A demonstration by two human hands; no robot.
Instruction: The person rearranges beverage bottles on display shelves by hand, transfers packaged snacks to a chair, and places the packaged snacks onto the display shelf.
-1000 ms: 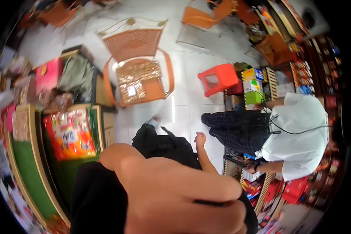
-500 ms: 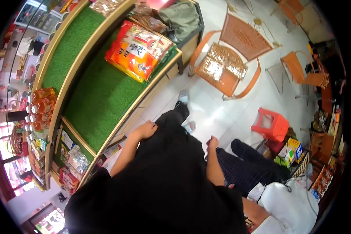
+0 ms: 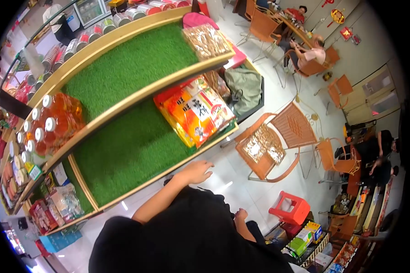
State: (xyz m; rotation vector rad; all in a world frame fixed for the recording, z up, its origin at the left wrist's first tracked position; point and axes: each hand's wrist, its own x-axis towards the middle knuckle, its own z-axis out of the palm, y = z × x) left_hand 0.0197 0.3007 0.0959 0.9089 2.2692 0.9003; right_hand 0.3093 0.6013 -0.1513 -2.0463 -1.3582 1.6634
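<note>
My left hand (image 3: 197, 172) is held out just off the front edge of the lower shelf (image 3: 123, 175), its fingers extended and nothing in them. Nearest to it lies an orange, red and white snack bag (image 3: 196, 111) on the green turf lining, a short way beyond the fingertips. My right hand (image 3: 241, 214) hangs low by my right side with curled fingers; whatever they may hold is too small to make out. On the upper shelf (image 3: 127, 63) rests a clear pack of brown food (image 3: 207, 42) at its right end.
Bottles of orange drink (image 3: 54, 123) stand at the left, with cans (image 3: 95, 32) along the back. A wicker chair (image 3: 262, 152) carrying clear packs and a red stool (image 3: 289, 208) stand on the right. Several people sit farther off, one (image 3: 312, 54) at a table.
My left hand has risen from my thigh toward the shelf, fingers now extended. The view has turned, bringing more of the shelves and the far room in. The neighbouring person's dark clothing has mostly left view.
</note>
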